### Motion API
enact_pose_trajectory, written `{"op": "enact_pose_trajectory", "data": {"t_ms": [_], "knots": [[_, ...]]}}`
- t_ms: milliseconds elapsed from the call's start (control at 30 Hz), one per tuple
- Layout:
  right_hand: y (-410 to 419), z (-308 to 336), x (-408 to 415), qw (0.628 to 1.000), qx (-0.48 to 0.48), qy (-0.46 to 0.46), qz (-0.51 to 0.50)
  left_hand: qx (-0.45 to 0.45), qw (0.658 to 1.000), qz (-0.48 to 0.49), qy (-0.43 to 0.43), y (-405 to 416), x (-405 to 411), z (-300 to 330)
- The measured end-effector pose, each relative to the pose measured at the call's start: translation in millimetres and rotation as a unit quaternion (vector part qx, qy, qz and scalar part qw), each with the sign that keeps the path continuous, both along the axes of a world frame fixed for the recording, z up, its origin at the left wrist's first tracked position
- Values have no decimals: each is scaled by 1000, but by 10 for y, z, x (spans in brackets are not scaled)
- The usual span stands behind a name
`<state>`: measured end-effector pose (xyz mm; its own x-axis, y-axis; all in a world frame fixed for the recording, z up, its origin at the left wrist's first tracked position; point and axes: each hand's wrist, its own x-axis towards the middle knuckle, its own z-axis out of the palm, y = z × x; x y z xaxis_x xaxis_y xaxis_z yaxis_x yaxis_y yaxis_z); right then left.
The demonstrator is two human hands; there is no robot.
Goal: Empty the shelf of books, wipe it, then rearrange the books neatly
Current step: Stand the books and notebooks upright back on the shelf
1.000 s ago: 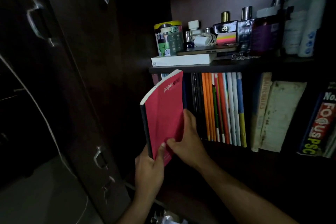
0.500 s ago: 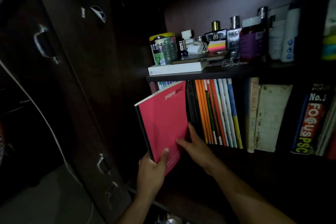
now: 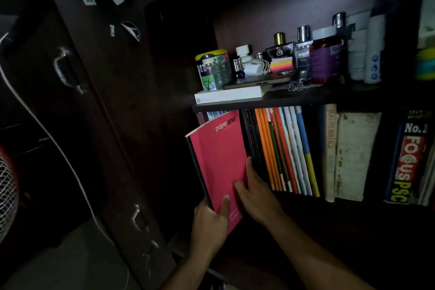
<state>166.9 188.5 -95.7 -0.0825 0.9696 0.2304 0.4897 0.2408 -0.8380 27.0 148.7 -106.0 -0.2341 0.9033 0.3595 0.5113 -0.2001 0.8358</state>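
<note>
The right hand point(image 3: 256, 195) is sliding off the pink notebook point(image 3: 220, 167) toward the dark books point(image 3: 253, 139), while the notebook is tilting further out

Two bare forearms, entering from the lower edge of the frame, one at lower centre, the other from the lower right. No sleeves, cuffs or gloves anywhere along the visible length; bare from the frame edge to the fingertips. Left hand point(image 3: 209, 226) at lower centre: bare wrist, short plain thumbnail catching a little light, unpainted. Right hand point(image 3: 257, 198) just right of it: bare fingers, slim wrist, bare as well. Lighting dim, so fine detail on knuckles and forearms mostly lost in shadow. Forearm at lower right broader in frame, being nearer the wide-angle lens.
</note>
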Motion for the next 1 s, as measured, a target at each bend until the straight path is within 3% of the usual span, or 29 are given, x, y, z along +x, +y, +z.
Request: {"op": "enact_pose_trajectory", "data": {"t_ms": [267,433,667,867,933,1000], "knots": [[45,-1,51,986,68,-124,-85,76,996,-15,36,-11,255,116],[43,-54,115,991,90,0,-97,86,996,-2,34,-24,300,54],[42,-71,58,986,125,-14,-111,41,998,30,-29,21,97,46],[150,-135,162,989,92,11,-115,-8,997,-74,-6,414,429,-10],[148,-129,212,986,103,25,-130,-9,998,-50,30,631,493,-15],[75,-28,225,971,177,50,-153,-19,996,-16,81,706,519,-14]]}}
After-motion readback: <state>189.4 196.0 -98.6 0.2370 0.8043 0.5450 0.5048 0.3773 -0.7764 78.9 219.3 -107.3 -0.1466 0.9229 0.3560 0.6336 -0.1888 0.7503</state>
